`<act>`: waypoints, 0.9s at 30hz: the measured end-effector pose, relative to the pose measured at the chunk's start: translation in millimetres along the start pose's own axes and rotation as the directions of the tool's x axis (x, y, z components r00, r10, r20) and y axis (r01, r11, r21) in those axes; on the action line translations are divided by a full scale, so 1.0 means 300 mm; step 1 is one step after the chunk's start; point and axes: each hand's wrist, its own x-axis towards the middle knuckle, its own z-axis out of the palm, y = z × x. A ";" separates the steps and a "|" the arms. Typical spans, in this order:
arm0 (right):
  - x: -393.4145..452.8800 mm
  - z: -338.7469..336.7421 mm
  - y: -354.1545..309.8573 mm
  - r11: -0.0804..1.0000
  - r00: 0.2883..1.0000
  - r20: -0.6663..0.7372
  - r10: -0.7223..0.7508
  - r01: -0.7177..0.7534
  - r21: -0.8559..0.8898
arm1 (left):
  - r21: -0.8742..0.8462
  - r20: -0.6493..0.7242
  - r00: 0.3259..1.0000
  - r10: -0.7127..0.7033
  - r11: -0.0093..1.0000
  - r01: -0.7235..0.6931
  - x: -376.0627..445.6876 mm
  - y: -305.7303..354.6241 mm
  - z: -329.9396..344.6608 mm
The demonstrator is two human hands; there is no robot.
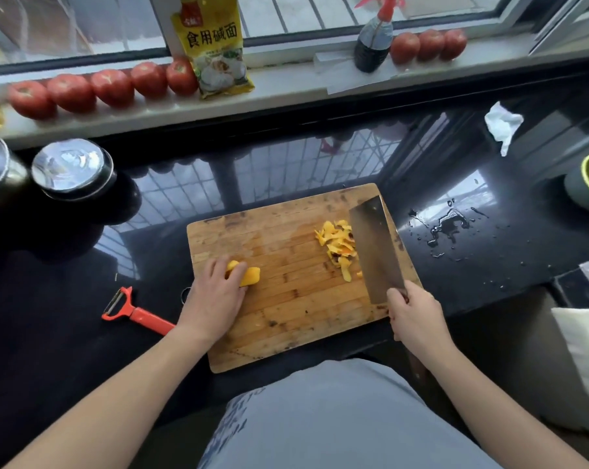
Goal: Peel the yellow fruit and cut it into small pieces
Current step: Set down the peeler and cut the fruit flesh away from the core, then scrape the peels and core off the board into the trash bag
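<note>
Near the cutting board [286, 299] left edge, left hand [215, 299] pins peeled yellow fruit [251, 276]; right hand [413, 316] grips cleaver [376, 248] by peel scraps [339, 247]; curl fingertips back; slice slowly.

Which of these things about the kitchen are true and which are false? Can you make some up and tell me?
1. The left hand holds the yellow fruit on the cutting board. True.
2. The right hand holds the red peeler. False: it grips the cleaver; the peeler lies on the counter, left of the board.
3. The pile of peels sits beside the cleaver blade. True.
4. The tomatoes are on the cutting board. False: they line the windowsill.
5. The counter right of the board is dry. False: a water spill lies there.
</note>
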 end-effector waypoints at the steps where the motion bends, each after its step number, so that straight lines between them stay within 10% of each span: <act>1: -0.005 -0.009 0.006 1.000 1.000 -0.001 0.010 -0.010 0.000 | -0.007 -0.006 1.000 -0.013 1.000 0.013 0.022 0.005 -0.004; 6: -0.035 -0.040 0.037 0.996 0.985 0.167 -0.052 0.064 -0.069 | -0.118 0.086 0.994 -0.071 0.990 0.080 0.035 0.029 -0.036; 9: -0.046 -0.015 0.024 0.913 0.872 0.455 -0.182 0.321 -0.251 | -0.428 0.036 0.935 -0.354 0.840 0.335 -0.053 0.028 -0.077; 14: -0.065 0.201 -0.001 0.635 0.611 0.708 -0.354 0.713 -0.298 | -0.735 0.066 0.450 -0.891 0.261 0.626 -0.273 0.141 -0.128; 17: -0.084 0.268 0.009 0.589 0.539 0.749 -0.385 0.768 -0.251 | -0.741 0.138 0.309 -0.941 0.109 0.663 -0.361 0.294 -0.100; 22: -0.045 0.153 0.126 0.658 0.678 0.634 -0.373 0.675 -0.335 | -0.724 0.213 0.212 -0.954 -0.008 0.689 -0.439 0.480 -0.039; 27: 0.106 -0.041 0.168 0.740 0.838 0.432 -0.334 0.517 -0.431 | -0.720 0.224 0.371 -0.901 0.104 0.686 -0.415 0.585 -0.011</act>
